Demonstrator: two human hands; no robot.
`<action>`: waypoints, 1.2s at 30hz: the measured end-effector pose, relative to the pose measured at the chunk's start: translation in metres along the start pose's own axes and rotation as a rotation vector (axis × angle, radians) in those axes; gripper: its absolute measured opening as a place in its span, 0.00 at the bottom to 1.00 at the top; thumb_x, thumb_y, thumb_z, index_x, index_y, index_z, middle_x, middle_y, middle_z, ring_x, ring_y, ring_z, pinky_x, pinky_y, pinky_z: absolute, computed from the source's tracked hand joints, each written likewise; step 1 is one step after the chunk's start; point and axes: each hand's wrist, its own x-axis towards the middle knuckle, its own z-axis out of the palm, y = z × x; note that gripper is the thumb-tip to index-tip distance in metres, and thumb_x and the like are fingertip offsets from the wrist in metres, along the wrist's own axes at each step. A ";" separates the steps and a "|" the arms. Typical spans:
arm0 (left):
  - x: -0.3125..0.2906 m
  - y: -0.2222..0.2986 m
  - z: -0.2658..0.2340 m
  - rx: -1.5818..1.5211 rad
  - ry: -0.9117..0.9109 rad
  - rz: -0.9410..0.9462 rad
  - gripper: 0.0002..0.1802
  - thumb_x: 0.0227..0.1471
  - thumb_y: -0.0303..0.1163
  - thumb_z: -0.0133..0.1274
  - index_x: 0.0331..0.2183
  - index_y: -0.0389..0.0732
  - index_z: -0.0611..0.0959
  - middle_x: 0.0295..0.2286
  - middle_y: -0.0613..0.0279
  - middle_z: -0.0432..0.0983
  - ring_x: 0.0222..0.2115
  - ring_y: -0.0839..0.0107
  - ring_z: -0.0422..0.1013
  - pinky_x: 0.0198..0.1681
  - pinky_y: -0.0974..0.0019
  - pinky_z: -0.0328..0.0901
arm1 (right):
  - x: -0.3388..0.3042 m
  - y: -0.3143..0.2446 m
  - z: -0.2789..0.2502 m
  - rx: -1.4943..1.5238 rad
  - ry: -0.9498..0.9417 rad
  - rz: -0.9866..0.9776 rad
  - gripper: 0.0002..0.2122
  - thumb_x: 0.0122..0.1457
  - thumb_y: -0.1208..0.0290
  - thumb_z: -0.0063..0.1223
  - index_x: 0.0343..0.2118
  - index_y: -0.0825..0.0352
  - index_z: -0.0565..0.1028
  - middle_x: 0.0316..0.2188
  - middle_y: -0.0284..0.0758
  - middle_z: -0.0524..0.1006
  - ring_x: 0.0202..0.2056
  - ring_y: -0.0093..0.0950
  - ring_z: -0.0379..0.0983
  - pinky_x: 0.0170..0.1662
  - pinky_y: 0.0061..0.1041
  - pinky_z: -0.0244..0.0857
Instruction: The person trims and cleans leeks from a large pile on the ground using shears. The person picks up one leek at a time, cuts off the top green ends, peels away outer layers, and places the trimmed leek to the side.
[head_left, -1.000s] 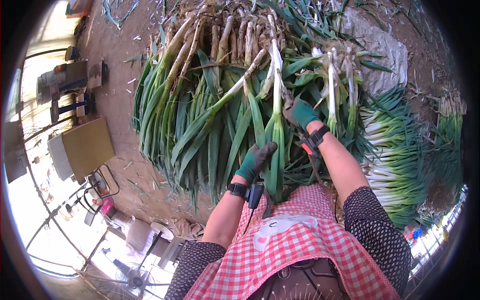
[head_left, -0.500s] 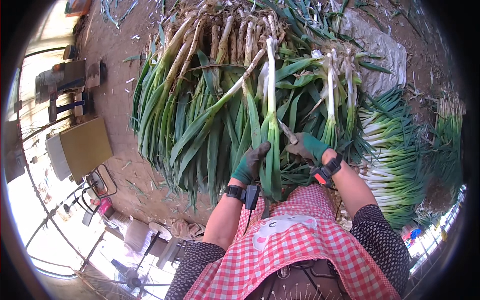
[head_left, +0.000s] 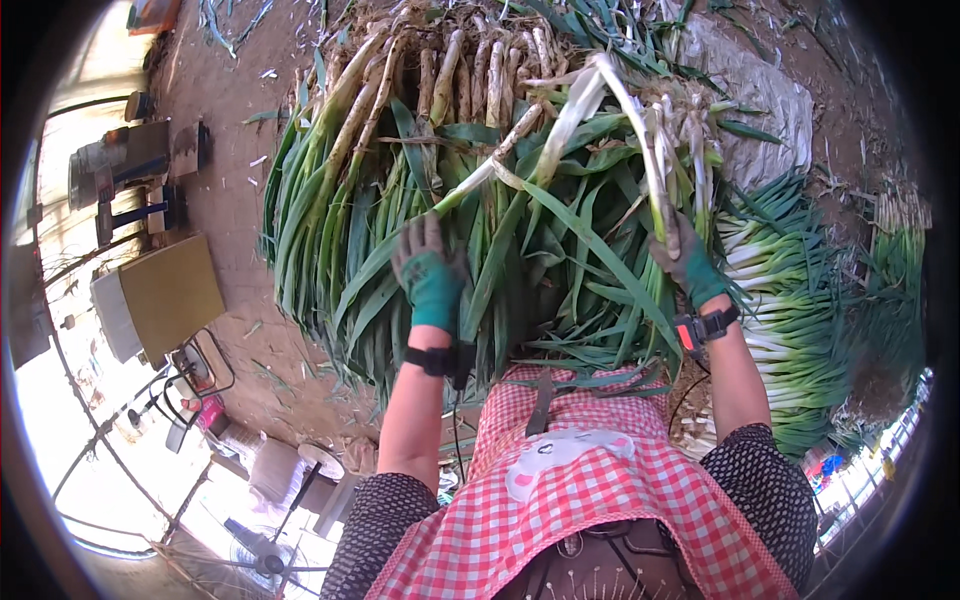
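Observation:
A large heap of leeks [head_left: 430, 170] lies in front of me, roots at the far side and green leaves toward me. My left hand [head_left: 430, 270], in a green and dark grey glove, rests on the leaves at the heap's middle, fingers stretched out beside the slanting stem of an unpeeled leek [head_left: 478, 182]. At the right, my gloved right hand [head_left: 690, 258] closes round the lower white stem of a peeled leek [head_left: 630, 100]. A pale strip of peel [head_left: 570, 125] hangs from that leek's root end. Whether a blade is also in the right hand, I cannot tell.
Cleaned leeks [head_left: 780, 310] lie in a row at the right, with another bundle [head_left: 900, 235] beyond. A pale sheet [head_left: 750, 90] covers soil at the far right. Loose leaves lie on my checked apron [head_left: 590, 470]. Boxes [head_left: 170, 295] and a fan [head_left: 265, 560] stand at the left.
My left hand has let go of the peeled leek's leaves and moved left onto the heap. My right hand has moved right and now grips the leek, which has swung right, its peel loosened.

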 end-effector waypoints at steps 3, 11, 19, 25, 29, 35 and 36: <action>0.036 -0.055 0.019 0.173 -0.128 -0.058 0.37 0.48 0.42 0.64 0.60 0.48 0.75 0.59 0.50 0.71 0.60 0.47 0.65 0.61 0.43 0.61 | -0.007 0.007 -0.029 -0.295 0.089 -0.012 0.24 0.56 0.66 0.57 0.55 0.68 0.69 0.34 0.46 0.79 0.36 0.44 0.78 0.44 0.39 0.72; 0.029 -0.016 0.026 -0.226 -0.668 -0.179 0.21 0.48 0.48 0.63 0.40 0.46 0.88 0.36 0.51 0.84 0.39 0.53 0.80 0.44 0.55 0.73 | -0.012 -0.036 0.027 -0.465 0.012 0.076 0.20 0.61 0.57 0.49 0.45 0.72 0.72 0.31 0.58 0.80 0.37 0.57 0.79 0.41 0.51 0.72; -0.013 0.042 0.033 -1.222 -0.966 -0.475 0.20 0.61 0.41 0.58 0.47 0.36 0.85 0.36 0.65 0.83 0.34 0.77 0.75 0.41 0.69 0.71 | -0.054 -0.066 0.142 -0.344 -0.484 -0.049 0.06 0.60 0.65 0.51 0.32 0.61 0.74 0.22 0.40 0.73 0.27 0.41 0.75 0.30 0.41 0.65; -0.035 0.063 0.046 -1.328 -0.738 -0.413 0.34 0.62 0.38 0.57 0.64 0.33 0.70 0.47 0.65 0.79 0.42 0.79 0.73 0.48 0.72 0.69 | -0.032 -0.043 0.140 -0.400 -0.450 -0.039 0.18 0.55 0.59 0.59 0.34 0.74 0.76 0.28 0.55 0.79 0.32 0.53 0.78 0.37 0.44 0.72; -0.036 0.053 0.034 -1.402 -0.736 -0.516 0.35 0.62 0.39 0.58 0.64 0.31 0.69 0.48 0.65 0.78 0.42 0.78 0.73 0.48 0.71 0.69 | -0.059 -0.079 0.129 -0.438 -0.508 0.052 0.18 0.56 0.61 0.57 0.38 0.76 0.75 0.30 0.57 0.78 0.35 0.55 0.78 0.39 0.43 0.73; -0.052 0.055 0.023 -1.411 -0.825 -0.502 0.37 0.61 0.43 0.60 0.63 0.33 0.71 0.44 0.68 0.79 0.36 0.82 0.71 0.40 0.73 0.69 | 0.009 -0.055 0.153 -0.240 -0.393 0.410 0.18 0.56 0.60 0.56 0.35 0.75 0.80 0.29 0.55 0.80 0.37 0.54 0.80 0.41 0.42 0.75; -0.054 0.060 0.020 -1.390 -0.858 -0.506 0.36 0.61 0.43 0.61 0.63 0.33 0.71 0.43 0.69 0.79 0.35 0.82 0.71 0.39 0.74 0.68 | 0.030 -0.057 0.151 -0.290 -0.378 0.327 0.18 0.56 0.59 0.55 0.33 0.74 0.81 0.27 0.53 0.81 0.34 0.51 0.81 0.40 0.42 0.75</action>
